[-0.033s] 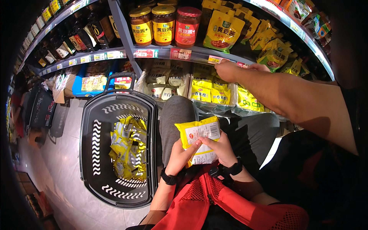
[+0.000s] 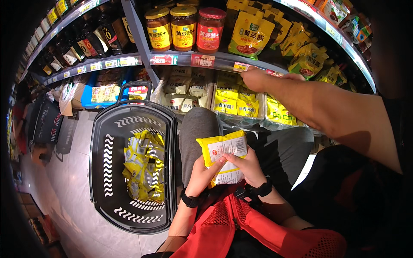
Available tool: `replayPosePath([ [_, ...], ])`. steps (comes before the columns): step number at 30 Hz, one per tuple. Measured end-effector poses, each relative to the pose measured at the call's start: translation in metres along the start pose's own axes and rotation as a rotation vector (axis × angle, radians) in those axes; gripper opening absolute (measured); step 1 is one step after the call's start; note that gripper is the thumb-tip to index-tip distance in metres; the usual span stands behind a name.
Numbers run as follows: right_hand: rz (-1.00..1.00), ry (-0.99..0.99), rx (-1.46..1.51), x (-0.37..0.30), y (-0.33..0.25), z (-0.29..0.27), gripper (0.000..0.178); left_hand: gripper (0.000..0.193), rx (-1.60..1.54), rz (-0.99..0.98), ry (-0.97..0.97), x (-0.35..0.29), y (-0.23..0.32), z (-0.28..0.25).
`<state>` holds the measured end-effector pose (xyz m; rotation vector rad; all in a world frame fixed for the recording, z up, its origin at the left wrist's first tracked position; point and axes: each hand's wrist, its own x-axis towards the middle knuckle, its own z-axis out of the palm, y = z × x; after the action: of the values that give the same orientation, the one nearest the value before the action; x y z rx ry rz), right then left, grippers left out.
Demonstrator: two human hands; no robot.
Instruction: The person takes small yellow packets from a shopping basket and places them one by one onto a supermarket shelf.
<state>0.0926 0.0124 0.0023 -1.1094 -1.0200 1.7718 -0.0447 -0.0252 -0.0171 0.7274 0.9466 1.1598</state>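
Note:
Between my hands I hold a yellow and white plastic pouch (image 2: 227,155) with a barcode on its upper right. My left hand (image 2: 204,174) grips its left side, thumb across the front. From the other side my right hand (image 2: 250,167) closes on it, its thumb meeting the left one. The fingers behind the pouch are hidden. To the left stands a black shopping basket (image 2: 100,170), its floor partly covered by several yellow pouches (image 2: 147,165). Another person's arm (image 2: 318,101) reaches in from the right, with the hand at the shelf edge.
A shelf (image 2: 219,60) ahead carries sauce jars (image 2: 183,29) and standing yellow pouches (image 2: 251,34). Below it are clear bins of white packets (image 2: 185,92) and yellow packets (image 2: 236,99). Dark bottles (image 2: 92,38) line the left shelf. Another black basket (image 2: 43,122) stands farther left.

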Motion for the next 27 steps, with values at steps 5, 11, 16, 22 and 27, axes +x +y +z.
replayPosePath([
  [5,-0.016,0.010,-0.025,0.000,0.000,-0.001,0.031,0.028,0.012,0.002,0.002,0.001,-0.001,0.000],
  [11,0.015,-0.013,-0.006,-0.001,-0.005,0.001,0.031,0.028,0.034,0.014,0.006,0.001,-0.001,0.000],
  [16,-0.006,0.002,0.007,0.000,-0.002,0.000,0.031,0.028,0.006,0.020,0.006,0.002,-0.001,0.001],
  [22,-0.060,0.002,-0.058,-0.001,-0.003,-0.003,0.032,0.029,0.102,0.033,0.019,0.001,-0.002,0.002],
  [27,-0.137,-0.046,-0.192,-0.003,-0.013,-0.008,0.032,0.029,-0.035,0.025,0.040,0.002,0.001,0.003],
])
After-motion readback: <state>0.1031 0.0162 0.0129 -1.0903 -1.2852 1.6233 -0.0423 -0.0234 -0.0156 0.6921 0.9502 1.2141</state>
